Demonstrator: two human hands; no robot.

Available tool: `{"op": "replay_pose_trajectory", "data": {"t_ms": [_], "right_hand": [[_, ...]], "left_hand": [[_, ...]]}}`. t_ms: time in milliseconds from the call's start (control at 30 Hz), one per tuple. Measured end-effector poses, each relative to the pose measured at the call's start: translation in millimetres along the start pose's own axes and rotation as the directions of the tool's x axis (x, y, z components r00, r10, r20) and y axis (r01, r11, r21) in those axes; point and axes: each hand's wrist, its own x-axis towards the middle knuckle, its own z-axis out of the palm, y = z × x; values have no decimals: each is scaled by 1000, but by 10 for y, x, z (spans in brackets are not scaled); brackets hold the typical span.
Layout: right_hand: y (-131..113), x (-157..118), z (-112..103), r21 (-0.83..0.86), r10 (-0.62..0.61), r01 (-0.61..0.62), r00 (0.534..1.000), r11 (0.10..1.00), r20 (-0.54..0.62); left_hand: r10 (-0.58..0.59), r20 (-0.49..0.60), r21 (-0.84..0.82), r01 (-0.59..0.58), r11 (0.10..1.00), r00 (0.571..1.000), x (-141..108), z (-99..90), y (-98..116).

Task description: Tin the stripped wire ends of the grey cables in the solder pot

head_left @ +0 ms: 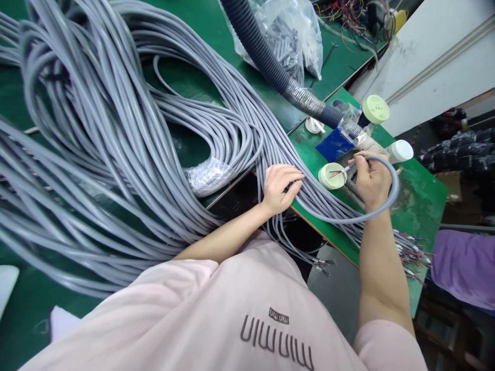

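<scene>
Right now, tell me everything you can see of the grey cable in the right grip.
The cable is grey and round, with a smooth, plastic-looking sheath. From the cable bundle it crosses over the right wrist, bends round in an open loop and comes back to its end, held by the right grip. There thin coloured wires stick out over a pale container; whether they touch it is unclear.

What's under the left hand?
Grey cables show around the left hand, and some seem to pass beneath it. The hand itself covers whatever lies directly below, so that bit can't be seen.
</scene>
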Motion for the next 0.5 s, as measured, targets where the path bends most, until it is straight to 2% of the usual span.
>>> {"op": "replay_pose_trajectory", "data": {"t_ms": [233, 367, 500], "right_hand": [[14, 12, 12, -34, -4, 5, 1000, 999, 19], [27, 0, -205, -70, 16, -19, 999, 997, -41], [233, -24, -474, -159, 140, -153, 986, 975, -92]], "left_hand": [[0, 13, 15, 0, 1000, 1000, -2, -5, -6], [1, 9, 13, -1, 1000, 1000, -8, -10, -10], [-3, -12, 12, 3, 1000, 1000, -25, -13, -19]]}}
